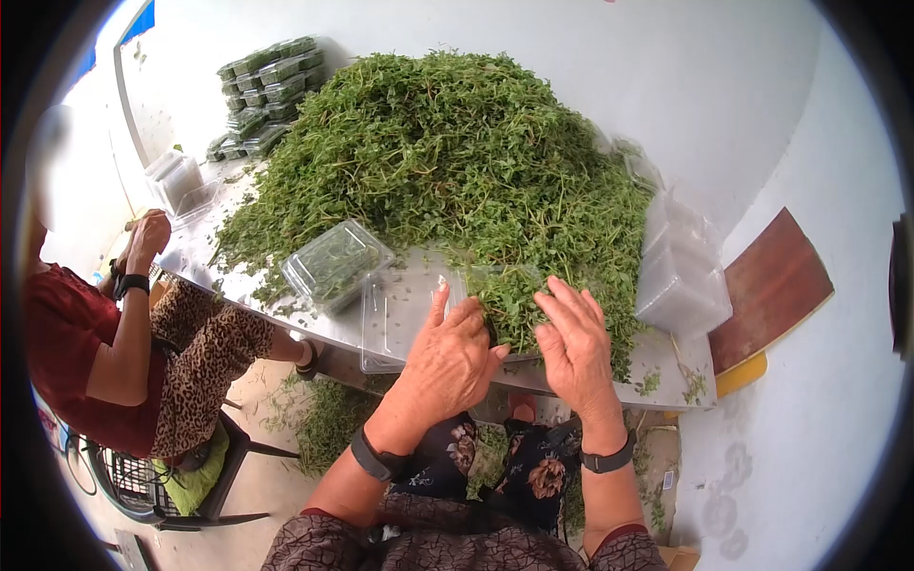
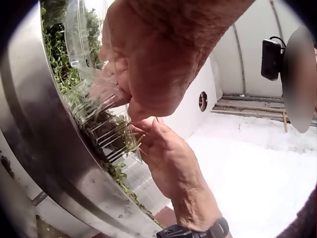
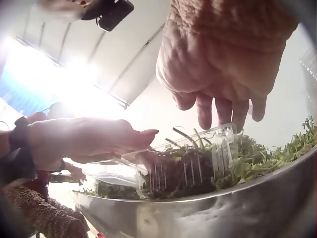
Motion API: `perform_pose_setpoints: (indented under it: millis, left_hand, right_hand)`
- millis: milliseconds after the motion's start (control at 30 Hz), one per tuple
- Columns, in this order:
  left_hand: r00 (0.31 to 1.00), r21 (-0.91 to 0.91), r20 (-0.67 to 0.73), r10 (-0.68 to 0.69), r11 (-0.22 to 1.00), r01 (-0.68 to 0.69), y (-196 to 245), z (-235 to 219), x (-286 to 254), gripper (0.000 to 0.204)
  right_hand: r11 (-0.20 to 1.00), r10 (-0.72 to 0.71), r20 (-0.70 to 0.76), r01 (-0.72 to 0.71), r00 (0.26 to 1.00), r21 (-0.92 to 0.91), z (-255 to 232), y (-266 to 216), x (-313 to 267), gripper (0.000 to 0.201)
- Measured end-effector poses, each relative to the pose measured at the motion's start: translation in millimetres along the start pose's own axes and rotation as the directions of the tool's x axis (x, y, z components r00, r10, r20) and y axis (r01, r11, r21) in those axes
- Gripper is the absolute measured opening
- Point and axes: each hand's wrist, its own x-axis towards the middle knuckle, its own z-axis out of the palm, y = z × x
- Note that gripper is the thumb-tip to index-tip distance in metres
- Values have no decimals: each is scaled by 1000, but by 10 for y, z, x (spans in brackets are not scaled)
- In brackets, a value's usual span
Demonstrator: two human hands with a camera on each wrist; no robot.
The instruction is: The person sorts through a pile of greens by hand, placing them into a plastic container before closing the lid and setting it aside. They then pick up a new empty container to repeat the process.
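An open clear plastic box [image 3: 185, 171] filled with leafy greens stands at the table's front edge. Its clear lid [image 1: 381, 328] is folded out to the left. My left hand [image 1: 447, 357] holds the box at its lid side, fingers bent over the edge and partly hidden; its thumb points right over the greens. At the right, my right hand [image 1: 576, 347] hovers with loosely straight fingers, the fingertips close by the box's rim in the right wrist view. Behind both hands rises a big heap of leafy greens [image 1: 457, 143].
A filled, lidded box [image 1: 338, 265] lies to the left. Nested clear boxes [image 1: 681, 271] stand right, with more [image 1: 176, 181] at the far left. Filled boxes [image 1: 271, 86] are stacked at the back. Another person [image 1: 114, 352] sits left. Greens [image 1: 333, 423] lie on the floor.
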Motion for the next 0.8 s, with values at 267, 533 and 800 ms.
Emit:
perform_pose_setpoints:
  millis: [267, 533, 800]
  left_hand:
    - [999, 29, -6, 47, 998, -46, -1, 29, -1, 32]
    - [999, 30, -4, 44, 999, -44, 9, 79, -4, 34]
    - [999, 43, 25, 30, 999, -31, 25, 54, -6, 33]
  right_hand:
    - [997, 73, 133, -73, 988, -10, 167, 107, 148, 37]
    - [980, 88, 294, -30, 952, -198, 237, 56, 243, 33]
    - [984, 105, 234, -66, 966, -165, 100, 54, 259, 36]
